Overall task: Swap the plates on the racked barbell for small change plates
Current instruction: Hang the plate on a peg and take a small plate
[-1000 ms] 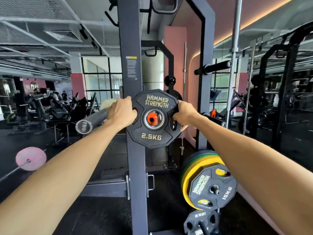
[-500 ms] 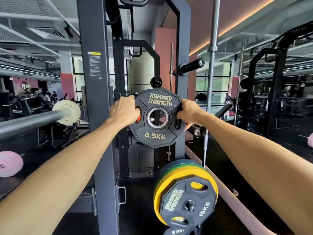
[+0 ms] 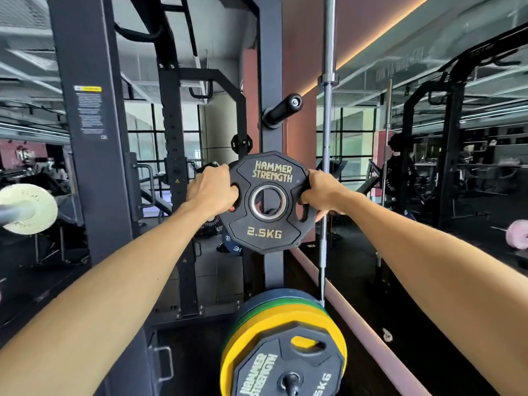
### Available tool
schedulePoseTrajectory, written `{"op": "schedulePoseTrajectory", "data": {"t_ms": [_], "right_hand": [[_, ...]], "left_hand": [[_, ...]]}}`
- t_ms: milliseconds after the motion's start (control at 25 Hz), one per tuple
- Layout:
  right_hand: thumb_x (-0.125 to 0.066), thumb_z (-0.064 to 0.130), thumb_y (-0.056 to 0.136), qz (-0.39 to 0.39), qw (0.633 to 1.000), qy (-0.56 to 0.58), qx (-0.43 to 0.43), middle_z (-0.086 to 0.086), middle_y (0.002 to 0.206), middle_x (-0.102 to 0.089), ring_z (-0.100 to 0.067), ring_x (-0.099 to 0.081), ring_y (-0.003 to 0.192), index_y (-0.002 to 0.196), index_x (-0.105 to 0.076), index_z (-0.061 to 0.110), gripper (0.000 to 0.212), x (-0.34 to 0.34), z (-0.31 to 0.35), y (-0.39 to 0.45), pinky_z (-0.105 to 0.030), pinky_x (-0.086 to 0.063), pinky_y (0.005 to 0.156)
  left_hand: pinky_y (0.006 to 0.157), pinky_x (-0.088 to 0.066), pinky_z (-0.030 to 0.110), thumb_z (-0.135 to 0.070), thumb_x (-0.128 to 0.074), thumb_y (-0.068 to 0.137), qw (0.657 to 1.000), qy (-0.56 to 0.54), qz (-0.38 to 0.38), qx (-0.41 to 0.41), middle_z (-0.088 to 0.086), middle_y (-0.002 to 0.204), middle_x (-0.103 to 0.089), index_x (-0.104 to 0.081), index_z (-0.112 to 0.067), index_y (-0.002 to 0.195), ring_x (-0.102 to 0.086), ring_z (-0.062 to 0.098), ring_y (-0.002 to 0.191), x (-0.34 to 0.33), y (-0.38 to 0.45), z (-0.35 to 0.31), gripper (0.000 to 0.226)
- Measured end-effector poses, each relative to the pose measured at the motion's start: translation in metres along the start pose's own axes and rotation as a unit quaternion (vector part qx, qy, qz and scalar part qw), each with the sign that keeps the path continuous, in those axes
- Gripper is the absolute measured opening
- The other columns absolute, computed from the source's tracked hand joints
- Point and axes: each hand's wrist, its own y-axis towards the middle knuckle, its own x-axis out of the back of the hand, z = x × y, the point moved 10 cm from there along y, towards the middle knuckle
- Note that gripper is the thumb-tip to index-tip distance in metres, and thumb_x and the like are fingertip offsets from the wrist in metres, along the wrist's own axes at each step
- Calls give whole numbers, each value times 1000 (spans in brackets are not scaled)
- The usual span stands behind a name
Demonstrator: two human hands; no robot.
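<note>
A black 2.5 kg change plate (image 3: 268,224) marked HAMMER STRENGTH is held upright in the air at chest height, its steel-ringed centre hole empty. My left hand (image 3: 213,191) grips its left edge with fingers through a handle slot. My right hand (image 3: 321,191) grips its right edge the same way. The racked barbell's sleeve end (image 3: 27,208) shows at the far left, pale and round. An empty black storage peg (image 3: 283,110) juts from the rack upright above the plate.
Dark rack uprights (image 3: 85,155) stand left and centre. Low down, a storage peg carries a black 15 kg plate (image 3: 285,367) in front of yellow, green and blue plates (image 3: 288,312). A bare steel bar (image 3: 328,110) stands vertically to the right. Mirrors line the right wall.
The plate has come off the orange-ended peg it sat on; both hands carry it free as my view swings right, leaving the barbell end at the far left.
</note>
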Motion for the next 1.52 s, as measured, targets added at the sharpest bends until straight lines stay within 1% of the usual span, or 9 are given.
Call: {"op": "schedulePoseTrajectory", "data": {"t_ms": [160, 240, 440, 600, 760, 1040, 1160, 1360, 1520], "right_hand": [[-56, -1, 84, 23, 1000, 6, 5, -9, 93, -61, -23, -63, 76, 99, -53, 7, 18, 20, -33, 25, -33, -57, 60], [-57, -1, 85, 30, 999, 18, 18, -7, 89, -58, -19, -60, 67, 98, -50, 9, 18, 32, -40, 36, -28, -53, 48], [-62, 2, 81, 13, 998, 9, 68, -16, 99, -64, -34, -67, 84, 105, -55, 4, 25, 77, -37, 69, -44, -61, 67], [-59, -2, 81, -4, 995, 51, 81, -12, 87, -64, -28, -68, 67, 98, -54, 7, 20, 116, -23, 97, -40, -59, 48], [-63, 2, 79, -53, 992, 15, 113, -14, 90, -67, -32, -68, 78, 89, -56, 7, 13, 154, 0, 130, -42, -60, 66], [-62, 2, 79, -64, 989, 21, 135, -16, 96, -69, -31, -69, 81, 101, -63, 3, 22, 178, 15, 186, -40, -61, 62], [-65, 4, 77, -74, 986, -4, 150, -14, 93, -67, -31, -65, 89, 95, -64, 2, 18, 173, 16, 214, -37, -56, 77], [-63, 2, 76, -78, 985, 13, 151, -11, 90, -64, -30, -62, 88, 92, -59, 9, 18, 149, 2, 278, -35, -52, 75], [-61, 0, 74, -86, 984, 44, 150, -12, 88, -65, -30, -63, 86, 90, -56, 11, 19, 130, -10, 327, -40, -54, 79]], "left_hand": [[54, -39, 29, -11, -54, 77, 1000, 5, 1, 22, 7, 75, -64, -57, -9, 90, -60, 30, 71, -18, 16, -33, 13], [59, -40, 31, -12, -54, 81, 1000, 8, -16, 21, 6, 70, -56, -50, -12, 88, -56, 31, 72, -17, 25, -49, 7], [68, -44, 34, -15, -54, 84, 997, 31, -59, 31, 13, 85, -60, -58, -12, 101, -52, 32, 77, 8, 61, -81, 18], [70, -47, 34, -18, -53, 84, 996, 33, -84, 18, 13, 89, -58, -54, -13, 93, -59, 37, 86, 34, 102, -100, 11], [68, -46, 33, -18, -52, 82, 993, 26, -111, 20, 11, 90, -60, -53, -16, 88, -56, 34, 80, 56, 147, -106, 7], [72, -48, 38, -17, -51, 81, 991, 25, -131, 10, 14, 93, -59, -44, -20, 74, -58, 38, 89, 69, 204, -113, 10], [73, -45, 36, -17, -52, 82, 989, 34, -139, 22, 12, 94, -57, -48, -18, 83, -56, 37, 89, 57, 225, -103, 4], [77, -49, 41, -17, -50, 85, 990, 26, -138, 23, 14, 95, -61, -47, -15, 89, -56, 38, 88, 17, 265, -80, 5], [77, -48, 45, -17, -44, 92, 989, 36, -146, 11, 22, 101, -61, -39, -8, 112, -51, 37, 83, -14, 295, -67, 23]]}}
